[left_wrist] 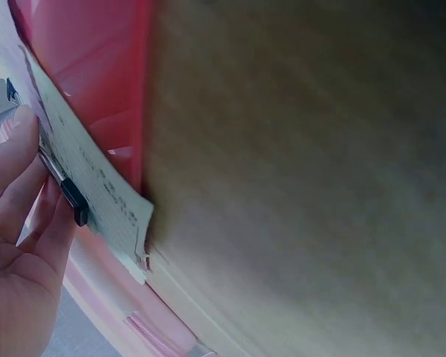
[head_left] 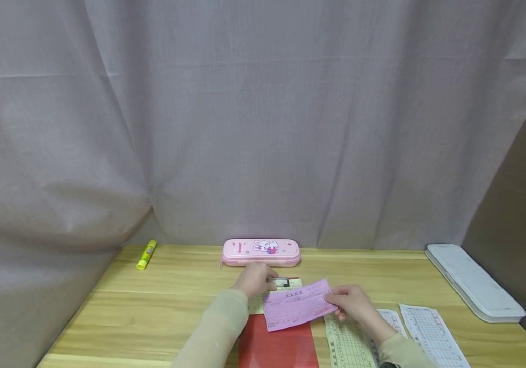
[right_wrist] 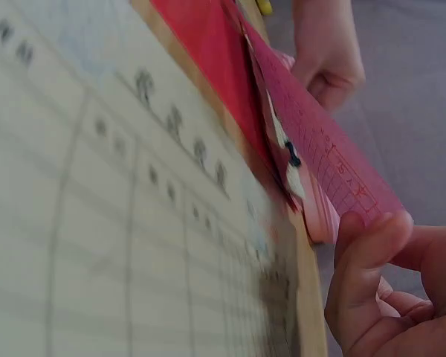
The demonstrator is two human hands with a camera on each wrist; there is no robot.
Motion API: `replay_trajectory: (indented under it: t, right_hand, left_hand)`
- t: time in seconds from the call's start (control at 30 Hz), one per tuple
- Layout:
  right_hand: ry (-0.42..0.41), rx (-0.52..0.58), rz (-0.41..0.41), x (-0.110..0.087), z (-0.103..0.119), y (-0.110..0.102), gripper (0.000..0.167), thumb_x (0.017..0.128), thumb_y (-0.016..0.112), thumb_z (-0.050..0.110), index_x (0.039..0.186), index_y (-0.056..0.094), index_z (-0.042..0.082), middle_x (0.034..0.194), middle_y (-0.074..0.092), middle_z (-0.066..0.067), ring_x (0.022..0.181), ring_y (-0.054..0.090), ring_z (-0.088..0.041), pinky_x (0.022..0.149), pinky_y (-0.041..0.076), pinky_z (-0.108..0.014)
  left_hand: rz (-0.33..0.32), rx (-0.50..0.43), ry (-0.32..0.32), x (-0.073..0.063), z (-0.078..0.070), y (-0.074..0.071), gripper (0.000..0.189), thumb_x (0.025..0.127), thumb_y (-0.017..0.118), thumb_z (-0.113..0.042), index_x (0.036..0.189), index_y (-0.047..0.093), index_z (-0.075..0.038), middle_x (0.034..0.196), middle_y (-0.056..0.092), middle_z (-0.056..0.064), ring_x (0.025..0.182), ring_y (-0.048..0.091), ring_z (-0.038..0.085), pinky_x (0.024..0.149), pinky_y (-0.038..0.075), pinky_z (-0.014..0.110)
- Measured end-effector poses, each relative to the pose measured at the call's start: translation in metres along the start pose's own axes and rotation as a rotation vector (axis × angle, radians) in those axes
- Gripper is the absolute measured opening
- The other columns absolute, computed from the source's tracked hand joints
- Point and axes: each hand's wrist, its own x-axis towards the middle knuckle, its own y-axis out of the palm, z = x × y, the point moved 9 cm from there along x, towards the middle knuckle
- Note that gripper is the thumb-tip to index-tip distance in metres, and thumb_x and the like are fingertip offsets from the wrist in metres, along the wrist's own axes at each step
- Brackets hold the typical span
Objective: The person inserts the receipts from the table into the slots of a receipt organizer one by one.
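Observation:
My right hand [head_left: 353, 305] pinches the right end of a pink printed slip [head_left: 297, 305] between thumb and fingers. The slip slants over a red clipboard [head_left: 280, 343], partly hiding a pale yellow printed sheet [head_left: 255, 306] at the clipboard's top. At that top edge my left hand [head_left: 254, 280] grips the metal clip [head_left: 282, 281]. In the left wrist view, the thumb lies on one side of the clip's wire [left_wrist: 53, 165] and the fingers on the other. Black end pieces show on the clip, beside the yellow sheet [left_wrist: 108, 193].
Behind the clipboard lies a pink pencil case [head_left: 261, 252]. A yellow glue stick [head_left: 146, 254] is at the back left. Right of the clipboard are a yellow-green form [head_left: 347, 341] and white forms [head_left: 434, 335]. A white flat case [head_left: 474, 282] lies far right, and a grey curtain [head_left: 263, 128] hangs behind.

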Motion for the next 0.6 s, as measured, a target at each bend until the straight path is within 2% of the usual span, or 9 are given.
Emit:
replay_trajectory:
  t: [0.2,0.3,0.6]
  right_hand:
    - [0.043,0.085,-0.026,0.001,0.000,0.016,0.028,0.085,0.063,0.005,0.101,0.059,-0.018,0.059,0.055,-0.003,0.044,0.051,-0.006,0.043,0.049,-0.019]
    - [0.057,0.094,-0.052,0.002,0.001,0.022,0.023,0.084,0.063,0.005,0.096,0.060,-0.014,0.059,0.054,-0.004,0.043,0.051,-0.007,0.043,0.049,-0.019]
    - [0.090,0.079,-0.122,0.000,-0.001,0.035,0.011,0.083,0.063,0.003,0.085,0.060,-0.008,0.055,0.051,-0.004,0.042,0.048,-0.008,0.041,0.047,-0.019]
  left_hand:
    - [0.003,0.009,-0.015,0.000,-0.001,-0.002,0.026,0.073,0.081,-0.022,0.096,0.076,-0.014,0.091,0.074,-0.005,0.088,0.068,0.010,0.080,0.053,0.023]
    - [0.003,-0.001,-0.025,-0.001,0.000,-0.002,0.026,0.073,0.081,-0.022,0.097,0.076,-0.014,0.092,0.074,-0.005,0.090,0.068,0.011,0.081,0.053,0.024]
    - [-0.016,0.014,0.000,-0.002,-0.003,-0.004,0.024,0.073,0.081,-0.021,0.095,0.076,-0.013,0.090,0.074,-0.005,0.089,0.068,0.011,0.082,0.053,0.025]
